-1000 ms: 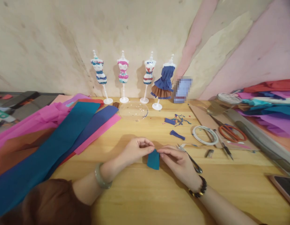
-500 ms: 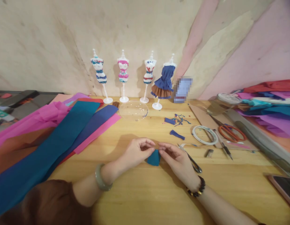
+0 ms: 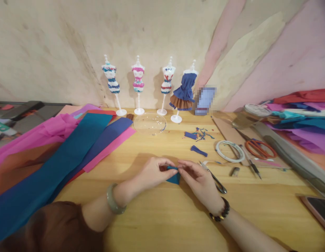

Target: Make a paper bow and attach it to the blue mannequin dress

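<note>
A small teal piece of crepe paper [image 3: 174, 179] is held between my two hands above the wooden table. My left hand [image 3: 158, 171] pinches its upper left part, thumb over the top. At its upper right edge, my right hand [image 3: 196, 176] grips with thumb and fingertips. The fingertips of both hands almost meet, and they cover part of the paper. Just beside my right hand lies a pair of small snips [image 3: 217, 182], partly hidden by it. A gathered dark blue paper strip [image 3: 199, 151] rests a little farther back.
Small mannequins stand along the wall, one in a blue and brown paper dress [image 3: 185, 89]. Long crepe paper sheets [image 3: 59, 161] spread over the left. To the right are a tape roll [image 3: 230, 151], orange-handled scissors [image 3: 260, 149], a pen [image 3: 253, 166] and a phone [image 3: 318, 210].
My left thumb and fingers have shifted slightly right and down on the teal paper, and its upper edge now shows between them. My right hand has hardly moved.
</note>
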The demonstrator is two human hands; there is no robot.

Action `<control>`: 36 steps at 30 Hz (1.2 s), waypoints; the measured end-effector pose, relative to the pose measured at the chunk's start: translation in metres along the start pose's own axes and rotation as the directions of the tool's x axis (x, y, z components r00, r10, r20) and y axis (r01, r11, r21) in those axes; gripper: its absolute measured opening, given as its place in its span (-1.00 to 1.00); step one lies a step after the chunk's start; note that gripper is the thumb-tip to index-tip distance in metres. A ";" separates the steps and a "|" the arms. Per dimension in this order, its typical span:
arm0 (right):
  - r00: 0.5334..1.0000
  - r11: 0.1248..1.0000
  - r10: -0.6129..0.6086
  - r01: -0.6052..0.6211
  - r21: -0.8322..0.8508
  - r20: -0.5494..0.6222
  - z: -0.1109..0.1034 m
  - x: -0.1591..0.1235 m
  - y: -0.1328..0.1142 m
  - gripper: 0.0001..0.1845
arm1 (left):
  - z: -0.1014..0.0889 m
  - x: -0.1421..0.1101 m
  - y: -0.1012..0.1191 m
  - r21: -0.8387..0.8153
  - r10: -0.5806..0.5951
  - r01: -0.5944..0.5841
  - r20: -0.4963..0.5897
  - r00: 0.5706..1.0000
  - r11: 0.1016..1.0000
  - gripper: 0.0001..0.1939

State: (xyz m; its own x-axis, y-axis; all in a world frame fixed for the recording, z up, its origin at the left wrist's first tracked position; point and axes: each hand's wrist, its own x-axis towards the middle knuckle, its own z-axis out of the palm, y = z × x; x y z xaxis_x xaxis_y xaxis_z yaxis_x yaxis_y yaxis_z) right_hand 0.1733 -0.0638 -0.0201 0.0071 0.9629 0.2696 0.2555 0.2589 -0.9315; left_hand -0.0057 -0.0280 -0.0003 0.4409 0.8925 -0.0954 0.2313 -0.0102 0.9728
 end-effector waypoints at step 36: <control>0.994 0.988 0.106 -0.104 0.117 -0.008 -0.003 0.003 0.001 -0.69 | -0.004 0.005 0.005 -0.230 -0.109 0.085 -0.092 0.990 0.969 -0.90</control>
State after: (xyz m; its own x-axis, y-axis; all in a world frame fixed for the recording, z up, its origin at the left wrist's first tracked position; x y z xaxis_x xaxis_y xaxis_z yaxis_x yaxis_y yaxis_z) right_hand 0.1761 -0.0615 -0.0192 0.0417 0.9844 0.1712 0.1386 0.1640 -0.9767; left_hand -0.0056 -0.0216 0.0046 0.3318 0.9258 -0.1811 0.0621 0.1701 0.9835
